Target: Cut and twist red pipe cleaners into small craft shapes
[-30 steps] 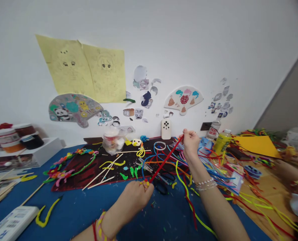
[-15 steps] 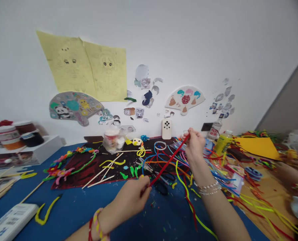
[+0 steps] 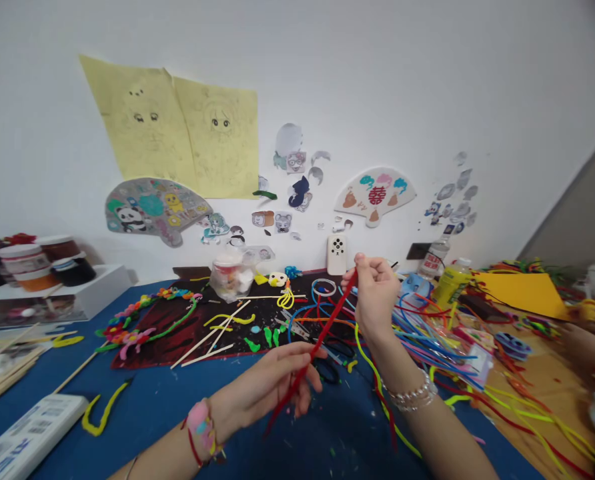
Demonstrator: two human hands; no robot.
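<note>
A red pipe cleaner (image 3: pixel 323 335) runs slantwise between my hands, and its lower end hangs below my left hand. My right hand (image 3: pixel 375 291) pinches its upper end above the black craft mat (image 3: pixel 142 350). My left hand (image 3: pixel 272 383) wraps around its lower part, over the blue table covering (image 3: pixel 152 427). Black-handled scissors (image 3: pixel 327 370) lie just beyond my left fingers, partly hidden by them. Loose pipe cleaners in several colours (image 3: pixel 427 347) spread beneath and to the right of my right wrist.
A co-worker's forearm (image 3: pixel 590 347) reaches in at the right edge, over a wooden table area with a yellow paper sheet (image 3: pixel 522 295). Wooden sticks, a pipe-cleaner flower garland (image 3: pixel 142 327), a plastic cup and a yellow bottle (image 3: pixel 445 285) stand about. A white power strip (image 3: pixel 32 433) lies front left.
My left hand has moved down and closed around the lower part of the red pipe cleaner, leaving a longer end hanging. My right hand has shifted slightly left, and the view has tilted slightly.
</note>
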